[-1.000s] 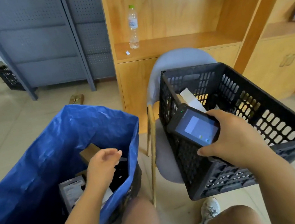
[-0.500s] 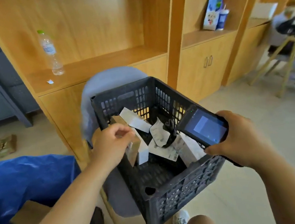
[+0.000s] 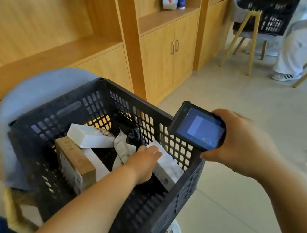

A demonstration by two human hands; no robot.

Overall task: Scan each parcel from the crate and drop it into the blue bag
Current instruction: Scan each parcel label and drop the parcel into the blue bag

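While my right hand grips the scanner just outside the right wall of the crate, my left hand lies inside it, fingers nearly straight on a white parcel leaning on that wall, seemingly a stiff, light carton best pinched across its narrow sides.

Leaves the brown box, swings the left hand across the crate, touches down on the white parcel.
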